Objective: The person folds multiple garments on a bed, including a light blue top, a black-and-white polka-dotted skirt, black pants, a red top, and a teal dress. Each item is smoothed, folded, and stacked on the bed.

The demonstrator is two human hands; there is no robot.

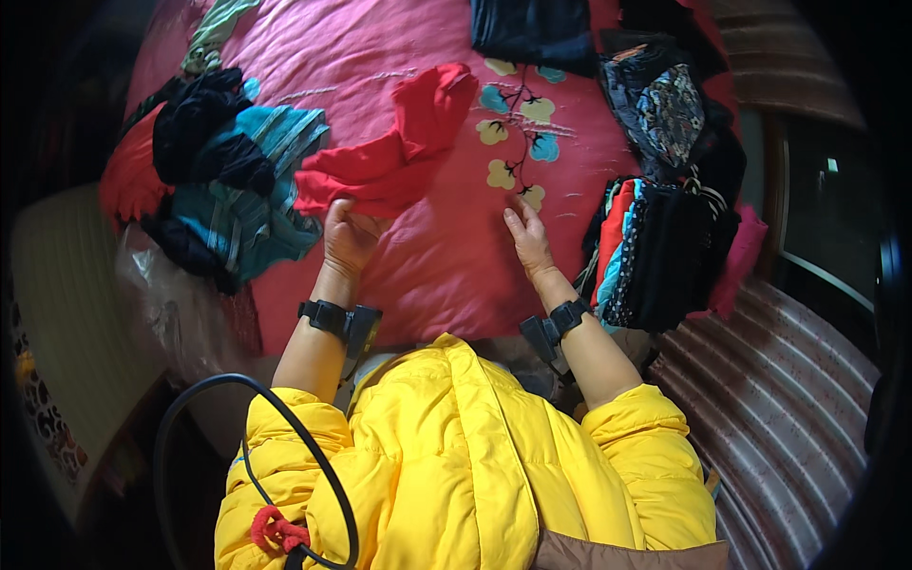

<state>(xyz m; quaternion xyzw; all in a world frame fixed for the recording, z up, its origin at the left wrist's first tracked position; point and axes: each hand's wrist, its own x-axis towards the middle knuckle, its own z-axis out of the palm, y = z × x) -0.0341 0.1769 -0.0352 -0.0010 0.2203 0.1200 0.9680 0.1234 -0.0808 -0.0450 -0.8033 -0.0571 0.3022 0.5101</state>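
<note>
A red cloth garment (388,153) lies crumpled on the pink bed cover (420,285), bent at an angle, its upper end near the printed flowers. My left hand (349,239) is at the garment's lower left edge, fingers curled, the thumb against the cloth. My right hand (529,239) is apart from it, over the cover below the printed flowers, fingers slightly spread and holding nothing. A dark band with a small box is strapped on each wrist.
At left lies a loose heap of teal, navy and red clothes (242,192), beside clear plastic (171,306). Folded clothes (652,249) stand in a row at right, below a dark patterned garment (670,107). Folded dark cloth (531,32) lies at the top. A black cable (342,477) loops near my left sleeve.
</note>
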